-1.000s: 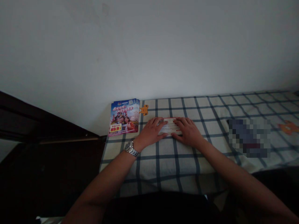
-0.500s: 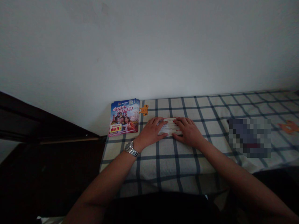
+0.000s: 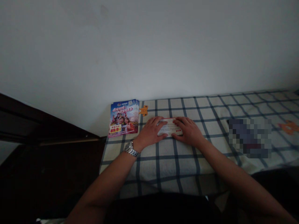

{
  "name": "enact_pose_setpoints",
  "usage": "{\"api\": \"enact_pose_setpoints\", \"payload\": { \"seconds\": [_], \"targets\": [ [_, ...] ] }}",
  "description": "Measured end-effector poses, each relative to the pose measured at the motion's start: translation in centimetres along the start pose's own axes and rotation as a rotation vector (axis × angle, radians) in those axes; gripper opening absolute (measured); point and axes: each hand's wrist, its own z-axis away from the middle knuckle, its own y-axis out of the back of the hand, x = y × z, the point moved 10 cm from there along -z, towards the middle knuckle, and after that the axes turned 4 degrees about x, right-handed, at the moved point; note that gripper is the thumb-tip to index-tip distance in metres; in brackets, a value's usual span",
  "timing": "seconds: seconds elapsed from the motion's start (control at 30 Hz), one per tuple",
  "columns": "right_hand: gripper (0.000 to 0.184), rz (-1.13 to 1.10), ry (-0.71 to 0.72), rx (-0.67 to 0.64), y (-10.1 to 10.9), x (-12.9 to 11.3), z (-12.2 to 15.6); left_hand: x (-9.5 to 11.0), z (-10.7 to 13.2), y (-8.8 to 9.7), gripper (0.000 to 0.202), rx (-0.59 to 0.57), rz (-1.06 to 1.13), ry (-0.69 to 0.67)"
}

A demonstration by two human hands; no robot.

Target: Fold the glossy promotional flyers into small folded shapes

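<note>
A small white folded leaflet (image 3: 167,128) with a red edge and printed text lies flat on the checked cloth in front of me. My left hand (image 3: 153,130) holds its left end, thumb on the near edge and fingers over the far side. At the right end my right hand (image 3: 188,130) grips it the same way. The ends of the leaflet are hidden under both hands. A silver wristwatch (image 3: 132,149) is on my left wrist. Left of my hands is a stack of colourful flyers (image 3: 123,118) with a blue top and Chinese lettering.
The bed-like surface has a white cloth with dark checks (image 3: 161,168) and runs along a pale wall (image 3: 149,49). A pixelated dark object (image 3: 249,138) lies to the right. Dark wooden furniture (image 3: 35,121) stands at the left, beside a dark floor.
Both hands stay on the leaflet with hardly any shift. The view has moved very slightly; the flyers lie as before.
</note>
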Motion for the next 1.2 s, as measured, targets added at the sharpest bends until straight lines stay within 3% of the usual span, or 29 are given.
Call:
{"api": "enact_pose_setpoints", "payload": {
  "seconds": [0.17,0.47,0.93,1.2],
  "targets": [
    [0.057,0.013,0.024,0.008,0.1,-0.1,-0.1,-0.1,-0.1,0.3,0.058,0.015,-0.008,0.023],
    [0.034,0.017,0.061,0.041,0.3,-0.3,-0.4,-0.3,-0.2,1.1,0.055,0.064,-0.045,0.095],
    [0.036,0.013,0.068,-0.017,-0.6,0.1,-0.4,-2.1,-0.2,1.6,0.028,0.131,-0.043,0.198],
    [0.041,-0.038,0.089,-0.032,-0.8,0.0,-0.5,-0.5,-0.5,1.1,0.027,0.083,0.087,0.035]
  ]
}}
